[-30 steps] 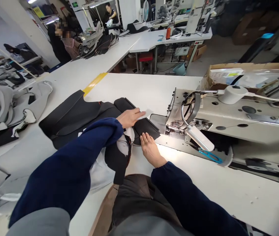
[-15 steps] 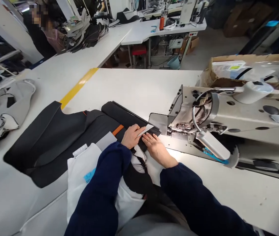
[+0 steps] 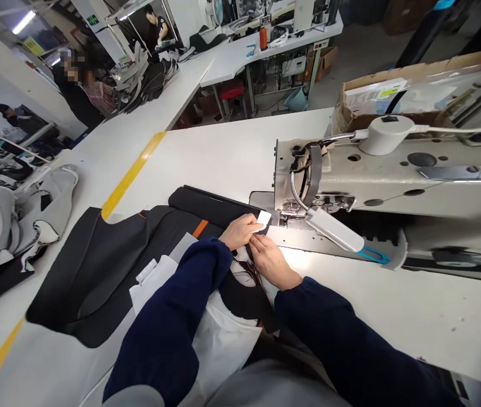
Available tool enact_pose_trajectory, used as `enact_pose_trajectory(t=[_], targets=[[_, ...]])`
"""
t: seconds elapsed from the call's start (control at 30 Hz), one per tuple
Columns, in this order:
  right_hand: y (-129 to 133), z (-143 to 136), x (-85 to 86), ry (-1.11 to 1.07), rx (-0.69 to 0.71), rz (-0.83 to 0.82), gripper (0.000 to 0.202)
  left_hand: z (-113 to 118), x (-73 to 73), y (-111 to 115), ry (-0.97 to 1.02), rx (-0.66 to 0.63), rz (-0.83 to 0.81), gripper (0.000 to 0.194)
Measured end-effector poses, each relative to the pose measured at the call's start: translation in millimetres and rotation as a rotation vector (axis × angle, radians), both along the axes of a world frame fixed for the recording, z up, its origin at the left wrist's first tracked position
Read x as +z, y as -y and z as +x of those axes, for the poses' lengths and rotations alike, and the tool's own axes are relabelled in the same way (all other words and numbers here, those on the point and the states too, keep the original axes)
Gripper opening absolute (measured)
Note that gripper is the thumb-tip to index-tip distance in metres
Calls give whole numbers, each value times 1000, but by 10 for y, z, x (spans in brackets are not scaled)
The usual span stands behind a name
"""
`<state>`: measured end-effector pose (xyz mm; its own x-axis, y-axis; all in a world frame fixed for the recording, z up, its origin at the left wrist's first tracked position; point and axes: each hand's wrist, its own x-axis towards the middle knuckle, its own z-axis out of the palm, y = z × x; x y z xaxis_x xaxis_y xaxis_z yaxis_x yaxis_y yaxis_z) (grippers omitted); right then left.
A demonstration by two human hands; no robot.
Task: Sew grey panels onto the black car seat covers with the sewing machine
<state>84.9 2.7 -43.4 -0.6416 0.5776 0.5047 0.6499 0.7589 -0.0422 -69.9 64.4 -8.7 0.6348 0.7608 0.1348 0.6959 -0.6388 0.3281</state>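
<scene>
A black padded fabric cover with an orange strip lies across the table, its right end near the sewing machine's needle area. My left hand pinches a small white tag over that end. Close beside it, my right hand is on the black fabric edge, fingers together; whether they grip the edge or press it is hidden. White lining cloth hangs from the cover under my forearms.
The sewing machine fills the right side, with a lamp over its bed. Behind it stands a cardboard box with plastic bags. Grey and white fabric pieces lie at left. Other people are in the background.
The white tag in my left hand has turned and now sits more upright at the cover's right end. My right hand stays beside it. The camera view has shifted.
</scene>
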Motion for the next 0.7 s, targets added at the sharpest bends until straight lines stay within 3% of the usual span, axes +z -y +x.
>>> enact_pose_trajectory(t=[0.27, 0.5, 0.7], targets=[[9, -16, -35, 15, -18, -17, 37, 29, 19, -17, 2, -73, -10, 36], [10, -10, 55, 31, -54, -80, 27, 54, 86, -9, -170, -123, 187, 26], [-10, 148, 119, 22, -45, -128, 22, 213, 96, 41, -261, -33, 171, 29]])
